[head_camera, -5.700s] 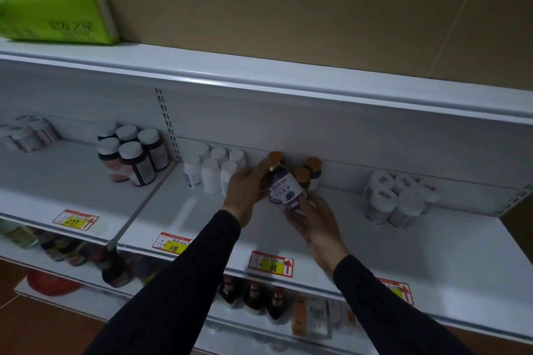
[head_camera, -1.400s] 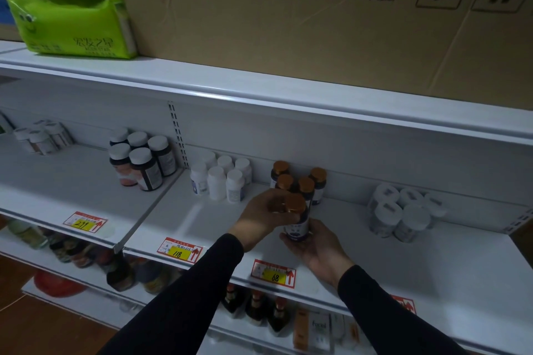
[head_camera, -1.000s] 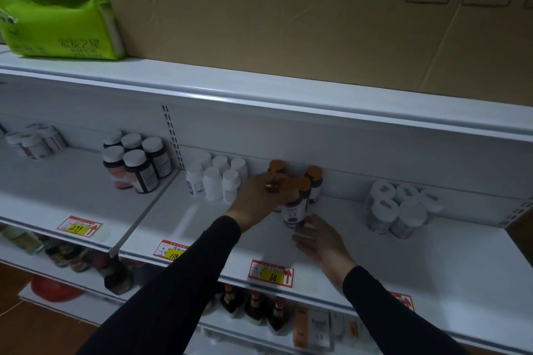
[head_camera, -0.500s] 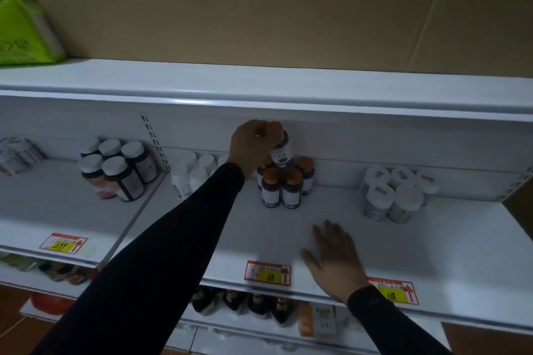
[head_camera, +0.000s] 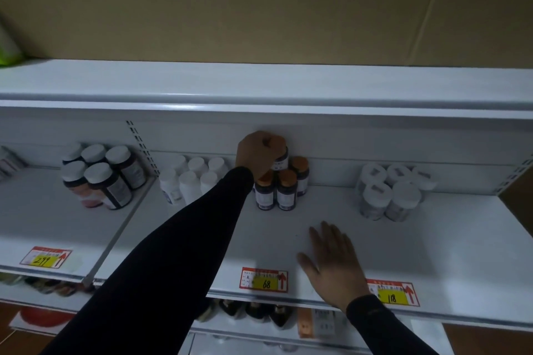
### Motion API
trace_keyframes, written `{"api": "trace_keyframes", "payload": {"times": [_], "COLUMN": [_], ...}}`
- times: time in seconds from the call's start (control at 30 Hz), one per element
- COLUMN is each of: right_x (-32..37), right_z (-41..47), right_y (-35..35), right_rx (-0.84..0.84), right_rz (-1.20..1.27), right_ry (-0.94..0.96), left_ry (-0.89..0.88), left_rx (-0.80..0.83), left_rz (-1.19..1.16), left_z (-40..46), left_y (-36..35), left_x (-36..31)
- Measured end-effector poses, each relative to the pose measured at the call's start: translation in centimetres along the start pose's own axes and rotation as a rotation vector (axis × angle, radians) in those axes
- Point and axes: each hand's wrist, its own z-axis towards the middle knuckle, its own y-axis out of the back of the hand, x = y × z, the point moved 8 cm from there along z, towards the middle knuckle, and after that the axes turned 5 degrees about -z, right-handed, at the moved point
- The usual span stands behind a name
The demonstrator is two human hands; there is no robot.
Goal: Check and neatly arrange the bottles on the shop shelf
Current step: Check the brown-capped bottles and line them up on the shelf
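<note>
Just above the middle of the frame our left hand curls tightly round a dark labelled bottle, gripping it by the top and holding it above the cluster of orange-capped bottles at the back of the white shelf. We judge it is lifted clear so we can read its label before setting it back in line. Lower right of centre, our right hand lies flat with fingers spread on the shelf board, holding nothing, probably to steady our reach. A red and yellow price tag on the shelf's front edge marks this group's spot.
</note>
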Motion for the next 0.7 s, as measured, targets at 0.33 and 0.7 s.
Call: {"api": "trace_keyframes", "payload": {"times": [0.33, 0.7], "right_x": [-0.1, -0.1], "right_z": [-0.1, -0.2], "right_y": [0.2, 0.0], "right_rx": [-0.151, -0.203], "right_rz": [-0.024, -0.023], "right_ry": [0.038, 0.064], "left_ry": [0.038, 0.056], "left_rx": [0.027, 0.029], "left_rz": [0.059, 0.104], "left_z": [-0.8, -0.8], "left_y": [-1.5, -2.4], "left_x": [1.0, 2.2]}}
